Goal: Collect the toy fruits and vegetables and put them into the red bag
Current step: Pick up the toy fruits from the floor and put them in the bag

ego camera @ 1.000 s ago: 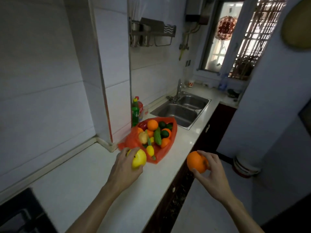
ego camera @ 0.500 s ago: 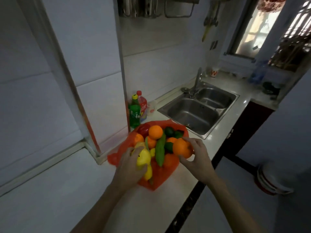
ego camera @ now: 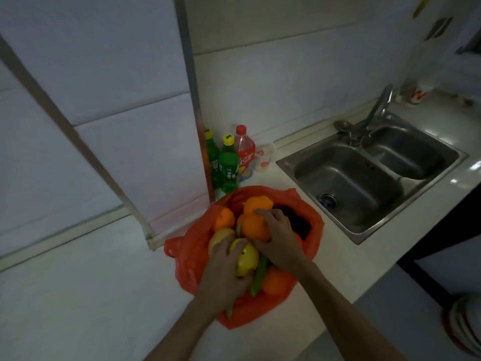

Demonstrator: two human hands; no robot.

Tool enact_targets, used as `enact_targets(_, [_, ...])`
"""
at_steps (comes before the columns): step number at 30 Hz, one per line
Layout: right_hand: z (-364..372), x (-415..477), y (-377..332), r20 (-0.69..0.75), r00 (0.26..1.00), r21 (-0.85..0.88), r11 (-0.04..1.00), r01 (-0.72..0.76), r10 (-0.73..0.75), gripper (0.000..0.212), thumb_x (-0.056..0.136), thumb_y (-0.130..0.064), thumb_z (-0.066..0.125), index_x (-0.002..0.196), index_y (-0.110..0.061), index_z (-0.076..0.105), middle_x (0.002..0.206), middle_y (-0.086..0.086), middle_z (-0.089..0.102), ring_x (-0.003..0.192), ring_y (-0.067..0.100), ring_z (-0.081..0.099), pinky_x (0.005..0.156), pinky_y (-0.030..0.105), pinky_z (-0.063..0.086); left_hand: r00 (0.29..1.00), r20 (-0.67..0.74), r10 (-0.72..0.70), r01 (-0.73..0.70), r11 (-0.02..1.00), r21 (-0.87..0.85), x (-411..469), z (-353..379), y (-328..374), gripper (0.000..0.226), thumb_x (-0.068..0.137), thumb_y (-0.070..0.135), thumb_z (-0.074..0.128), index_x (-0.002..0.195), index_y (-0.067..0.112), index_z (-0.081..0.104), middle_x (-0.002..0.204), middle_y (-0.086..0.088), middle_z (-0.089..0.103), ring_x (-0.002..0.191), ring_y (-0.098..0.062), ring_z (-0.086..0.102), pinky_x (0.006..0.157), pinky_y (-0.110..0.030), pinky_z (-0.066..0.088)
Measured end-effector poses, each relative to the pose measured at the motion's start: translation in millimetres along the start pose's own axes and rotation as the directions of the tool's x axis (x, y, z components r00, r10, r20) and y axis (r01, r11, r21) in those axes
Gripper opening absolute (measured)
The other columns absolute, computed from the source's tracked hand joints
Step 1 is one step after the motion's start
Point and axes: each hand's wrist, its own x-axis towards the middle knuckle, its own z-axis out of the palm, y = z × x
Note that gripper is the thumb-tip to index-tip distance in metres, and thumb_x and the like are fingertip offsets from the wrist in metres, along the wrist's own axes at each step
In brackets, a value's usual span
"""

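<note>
Both hands have come from beside the crumpled red plastic bag (ego camera: pixel 187 259) on the white table (ego camera: pixel 86 295) to inside its mouth. Right hand (ego camera: pixel 281 246) fingers wrap a round orange toy fruit (ego camera: pixel 253 227) and left hand (ego camera: pixel 223 272) fingers grip a yellow toy lemon (ego camera: pixel 247 259), both resting on the pile. I judge collecting nearly done, since no loose toys show on the table; only letting go remains.

A dim kitchen with pale tiled walls (ego camera: pixel 130 74) holds a white countertop (ego camera: pixel 78 295), whose right end carries a steel double sink (ego camera: pixel 369 178) with a faucet (ego camera: pixel 374 113), bottles (ego camera: pixel 229 165) standing at its back edge.
</note>
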Motion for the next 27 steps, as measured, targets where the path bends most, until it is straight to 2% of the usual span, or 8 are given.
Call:
enact_targets(4, [-3.6,4.7,0.5,-0.009,0.986,-0.008,0.986,0.165,-0.165,0.063,0.084,-0.031,0.064,0.139,-0.031,0.035,0.142,0.001,0.033,0.126,0.022,0.034,0.107,0.04,0.04,0.999,-0.015,-0.034,0.034,0.999,-0.016,-3.4,5.9,-0.3,0.07,0.074,0.049,0.062,0.137,0.031,0.039,0.143,-0.006,0.038,0.132,-0.026,0.035,0.104,-0.042,0.04])
enact_targets(6, [-17.2,7.7,34.6,-0.182,0.965,0.08,0.975,0.206,-0.189,0.055,0.083,-0.036,0.06,0.135,-0.022,0.045,0.136,-0.002,0.046,0.121,0.016,0.046,0.109,0.023,0.037,0.999,-0.028,-0.046,0.046,0.999,-0.016,-5.3,7.4,-0.7,0.069,0.075,0.048,0.063,0.137,0.032,0.037,0.143,-0.006,0.038,0.132,-0.026,0.035,0.103,-0.041,0.041])
enact_targets(9, [-25.5,7.7,94.8,-0.451,0.873,0.153,0.947,0.282,-0.187,0.069,0.082,-0.068,0.053,0.139,-0.031,0.043,0.142,-0.012,0.049,0.126,0.007,0.049,0.111,0.025,0.034,0.999,-0.007,-0.05,0.05,0.999,0.015,-7.4,9.7,1.0,0.07,0.075,0.049,0.059,0.139,0.032,0.034,0.141,-0.006,0.039,0.132,-0.026,0.034,0.101,-0.042,0.042])
enact_targets(12, [-48.8,4.2,20.0,-0.218,0.96,0.178,0.961,0.214,-0.174,0.037,0.1,-0.038,0.042,0.135,-0.024,0.04,0.13,0.015,0.057,0.104,0.014,0.06,0.099,0.0,0.024,0.999,0.025,-0.034,0.031,0.995,0.094,-6.2,12.5,0.6,0.07,0.074,0.047,0.055,0.138,0.028,0.036,0.137,-0.007,0.042,0.129,-0.027,0.034,0.097,-0.042,0.045])
enact_targets(14, [-40.2,0.6,-18.5,0.058,0.995,-0.016,0.997,0.079,-0.078,0.047,0.099,-0.021,0.047,0.141,-0.021,0.028,0.142,0.017,0.038,0.132,0.03,0.042,0.107,0.017,0.025,0.999,0.037,-0.009,0.001,0.979,0.205,-4.9,13.7,-4.1,0.069,0.071,0.036,0.059,0.135,0.024,0.04,0.136,-0.009,0.044,0.127,-0.03,0.033,0.095,-0.047,0.045])
enact_targets(16, [-16.4,-3.5,-0.5,0.197,0.973,-0.07,0.989,0.133,-0.117,0.06,0.091,-0.038,0.059,0.142,-0.039,0.026,0.144,0.008,0.031,0.136,0.032,0.032,0.11,0.039,0.032,0.999,0.047,0.0,-0.012,0.964,0.265,-6.2,14.0,-9.1,0.07,0.066,0.03,0.061,0.133,0.022,0.042,0.137,-0.012,0.044,0.127,-0.032,0.03,0.095,-0.05,0.045])
enact_targets(23, [-23.6,-16.7,-1.9,0.141,0.984,-0.184,0.974,0.131,-0.106,0.059,0.089,-0.039,0.06,0.141,-0.031,0.032,0.131,0.003,0.039,0.116,0.019,0.044,0.097,0.033,0.043,0.995,-0.097,-0.015,0.022,0.997,0.077,-16.7,-5.5,-6.6,0.061,0.074,0.045,0.054,0.13,0.021,0.047,0.134,-0.01,0.049,0.126,-0.026,0.039,0.103,-0.046,0.038])
enact_targets(27, [5.8,13.8,84.4,0.187,0.979,-0.217,0.969,0.121,-0.08,0.075,0.078,-0.053,0.069,0.142,-0.04,0.031,0.126,-0.024,0.034,0.113,0.0,0.042,0.094,0.027,0.044,0.972,-0.236,-0.015,0.029,0.998,0.059,-28.6,-37.8,-15.1,0.056,0.074,0.045,0.052,0.123,0.017,0.054,0.121,-0.008,0.056,0.112,-0.019,0.044,0.094,-0.035,0.04])
